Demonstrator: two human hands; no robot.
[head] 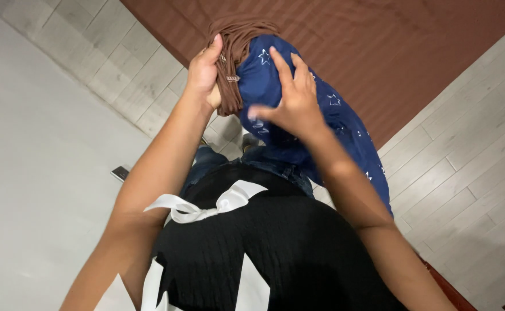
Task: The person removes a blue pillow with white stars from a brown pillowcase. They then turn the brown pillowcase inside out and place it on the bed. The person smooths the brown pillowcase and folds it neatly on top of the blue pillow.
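- Nearest the camera: person's black ribbed top w/ a white ribbon bow tied at the front; blue jeans show just beyond it.
- Both bare forearms reach up and away from the body, converging on a bundle of cloth held up over the floor.
- Right hand: fingers spread, palm laid flat on the navy star-print cloth. Grip is open and pressing, not pinching; thumb points toward the left side of the frame.
- Navy cloth hangs from under that hand, draping down along the right forearm toward the person's right hip.
- Left hand: grip closed round the gathered brown cloth, thumb up along its edge, small pale trim visible beside the fingers.
- Brown cloth sits bunched at the top of the bundle, touching the navy piece on its left edge; a strip hangs down beside the left palm.
- Below/left: small dark flat object on the floor, too small to tell what.
- Farther: grey plank floor and a brown striped rug behind the bundle.
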